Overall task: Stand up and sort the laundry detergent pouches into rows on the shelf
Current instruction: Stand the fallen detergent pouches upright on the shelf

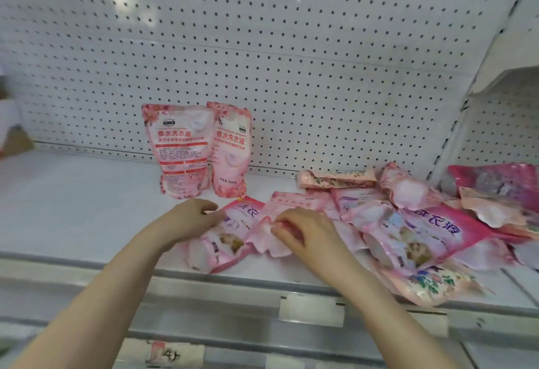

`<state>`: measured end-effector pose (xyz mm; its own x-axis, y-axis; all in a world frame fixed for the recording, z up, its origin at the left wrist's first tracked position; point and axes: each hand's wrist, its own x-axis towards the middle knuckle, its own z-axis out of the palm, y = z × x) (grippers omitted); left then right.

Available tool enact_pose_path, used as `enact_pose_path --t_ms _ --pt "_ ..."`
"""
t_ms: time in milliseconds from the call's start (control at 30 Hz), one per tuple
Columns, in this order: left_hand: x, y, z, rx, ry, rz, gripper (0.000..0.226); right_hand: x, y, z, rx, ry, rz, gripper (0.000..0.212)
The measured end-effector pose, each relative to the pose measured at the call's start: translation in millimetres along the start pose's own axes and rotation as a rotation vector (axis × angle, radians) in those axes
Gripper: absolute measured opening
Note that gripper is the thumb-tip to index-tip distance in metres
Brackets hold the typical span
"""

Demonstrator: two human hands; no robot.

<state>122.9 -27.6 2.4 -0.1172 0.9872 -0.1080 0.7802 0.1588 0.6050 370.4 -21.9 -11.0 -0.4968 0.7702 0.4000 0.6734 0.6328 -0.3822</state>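
Status: early.

Done: two pale pink floral stand-up pouches are upright, side by side and touching, backs against the white perforated back panel, around 10 o'clock from the hands. That is the start of one row, nothing more.

Left: a heap of pink plastic pouches at 3–4 o'clock on the white metal shelf, lying flat and overlapping. At least two designs are mixed: pale floral, and deep pink with purple lettering. One pouch hangs over the front lip at 5 o'clock. Can't count them, too blurred.

Hands are at 6 o'clock, close together but not touching. The left hand has its fingers curled on the top edge of a deep-pink flat pouch at the heap's 9 o'clock end. The right hand pinches the edge of a pale pink flat pouch that overlaps it. Both pouches lie flat.

My read: the person is separating these two by design. The pale one matches the standing pair, so it probably goes at their 3 o'clock. The bare shelf at 9 o'clock has room for a deep-pink row.
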Motion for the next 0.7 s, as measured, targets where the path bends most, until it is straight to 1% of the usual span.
enact_pose_path --t_ms 67,100,133,167,233,267,300,367,400,467,567,633,700 --pt "5.0 -0.9 -1.3 -0.041 -0.073 -0.039 0.059 -0.5 -1.2 -2.4 0.074 -0.031 0.129 0.041" --pt "6.9 -3.0 -1.8 -0.015 -0.094 -0.052 0.063 1.4 0.9 -6.6 0.113 -0.032 0.21 0.049" --pt "7.5 -4.4 -2.6 0.022 -0.117 -0.059 0.064 4.7 3.5 -11.7 0.135 -0.016 0.277 0.053" --pt "8.3 -6.1 -3.5 0.04 -0.146 -0.061 0.06 10.0 7.4 -16.2 0.115 0.018 0.309 0.05" --pt "11.5 -10.1 -6.5 -0.035 -0.202 -0.053 0.044 24.4 18.9 -20.9 -0.028 0.075 0.285 0.034" --pt "11.8 -11.6 -8.9 -0.08 -0.231 -0.05 0.038 32.5 24.0 -21.5 -0.1 0.071 0.277 0.026" --pt "10.8 -12.1 -12.0 -0.109 -0.261 -0.049 0.036 41.0 29.7 -20.4 -0.154 0.038 0.287 0.024" --pt "9.3 -11.9 -16.6 -0.143 -0.295 -0.059 0.041 58.3 40.1 -13.4 -0.218 -0.091 0.345 0.03" --pt "9.7 -11.3 -16.7 -0.157 -0.298 -0.065 0.043 66.6 43.0 -8.7 -0.235 -0.16 0.369 0.031" --pt "10.8 -9.2 -13.0 -0.156 -0.284 -0.074 0.04 81.2 46.7 1.5 -0.247 -0.284 0.397 0.029" --pt "13.7 -4.4 -5.7 -0.179 -0.236 -0.101 0.043 100.1 49.3 12.8 -0.295 -0.433 0.396 0.049" --pt "17.7 -1.6 -1.6 -0.207 -0.205 -0.082 0.034 110.6 51.2 16.8 -0.281 -0.483 0.388 0.049" --pt "22.0 0.1 0.2 -0.202 -0.174 -0.045 0.019 119.5 51.2 18.8 -0.268 -0.5 0.396 0.051"
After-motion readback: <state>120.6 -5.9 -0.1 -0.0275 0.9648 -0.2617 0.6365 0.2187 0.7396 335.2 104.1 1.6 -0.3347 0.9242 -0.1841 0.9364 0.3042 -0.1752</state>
